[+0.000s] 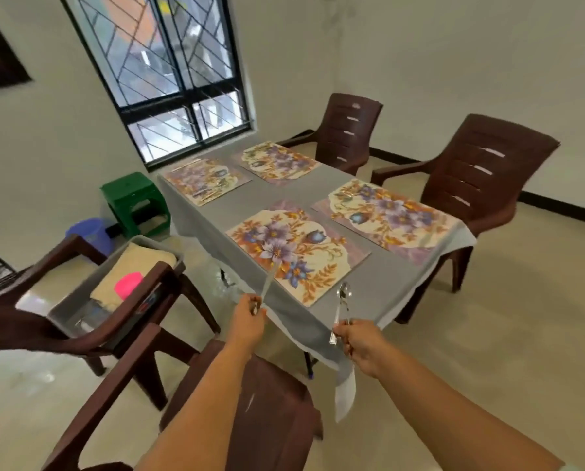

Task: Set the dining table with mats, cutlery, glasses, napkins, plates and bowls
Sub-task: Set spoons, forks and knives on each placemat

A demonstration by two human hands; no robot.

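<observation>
Head view looks forward and down, near the table (379, 283) corner.

No legible text, label, brand or number anywhere in my view. The four floral mats (298, 253) carry pattern only, no lettering. The grey bin (80, 294) at lower left shows a small red-blue mark, too blurred to read.

Counter cloth (369, 294) is showing plain grey. Four mats are showing cream with purple-blue flowers and orange leaves – nearest mat (298, 256) is reading clearest. Chairs (481, 185) are looking dark brown, stool (133, 202) green, bucket (90, 232) blue-violet. Grey tub (77, 300) is carrying a beige cloth (131, 270) and a hot-pink cup (128, 283). Spoon (342, 307) is gleaming silver.
</observation>
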